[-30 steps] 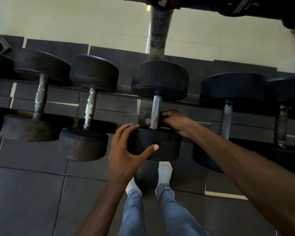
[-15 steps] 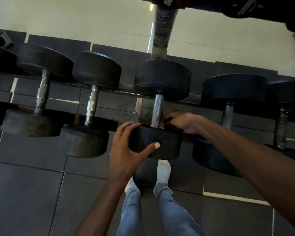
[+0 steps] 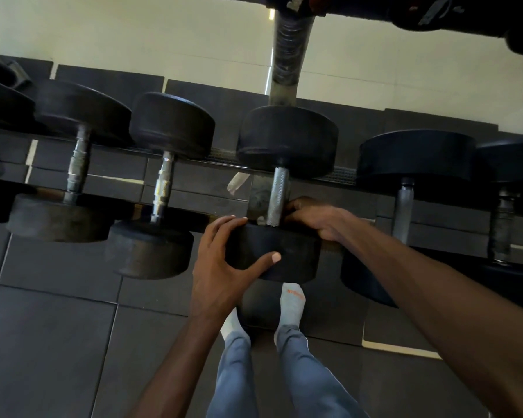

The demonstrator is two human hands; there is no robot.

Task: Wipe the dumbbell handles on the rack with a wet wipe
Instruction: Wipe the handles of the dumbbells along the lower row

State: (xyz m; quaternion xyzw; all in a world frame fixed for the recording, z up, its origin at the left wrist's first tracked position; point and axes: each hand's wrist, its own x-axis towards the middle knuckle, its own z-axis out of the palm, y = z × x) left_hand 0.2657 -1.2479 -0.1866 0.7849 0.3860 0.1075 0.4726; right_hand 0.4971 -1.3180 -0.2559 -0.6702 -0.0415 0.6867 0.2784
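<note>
Fingers of the right hand [image 3: 317, 217] are curled at the near end of the knurled handle [image 3: 277, 196], just where it meets the near weight head [image 3: 277, 254]. No wet wipe shows, so it may be tucked under those fingers, though I cannot tell. The left hand [image 3: 224, 260] grips that same head, fingers over its top edge and thumb spread across the face, steadying the dumbbell on the rack [image 3: 194, 212].

To wipe well, I judge the right hand should wrap the bar fully and draw toward the far head [image 3: 287, 140], twisting to reach the underside while the left keeps the weight from rolling.

Room is tight sideways: a neighbouring dumbbell [image 3: 160, 188] stands close on the left, and a larger one [image 3: 405, 182] close on the right. Along the bar, toward the far side, the handle lies bare and open.
</note>
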